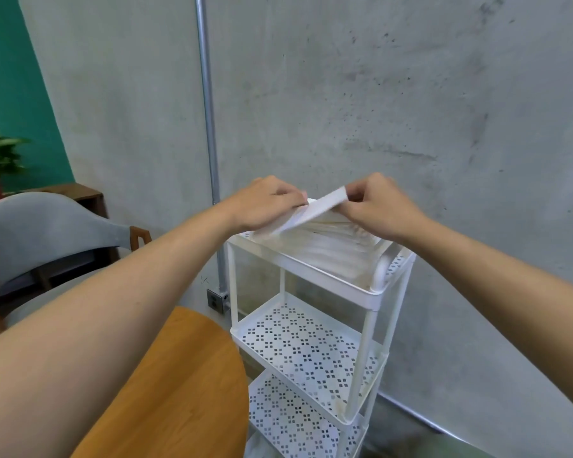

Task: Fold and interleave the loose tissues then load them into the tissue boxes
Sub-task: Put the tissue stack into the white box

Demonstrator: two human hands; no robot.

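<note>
The left hand (266,203) and the right hand (379,202) each pinch one end of a folded white tissue (315,210), over the pile of tissues (334,242) on the white cart (315,270) top shelf.

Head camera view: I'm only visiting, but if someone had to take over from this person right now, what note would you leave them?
Hands: the left hand and the right hand both pinch one folded white tissue strip, and the right holds its raised end.
Things: the strip is lifted just above the pile of loose white tissues in the top tray of the white perforated metal trolley. No tissue box is in view.
Done: one strip looks folded; nothing seen boxed.
Left: fold and interleave the pile, find the boxes, load them.
</note>
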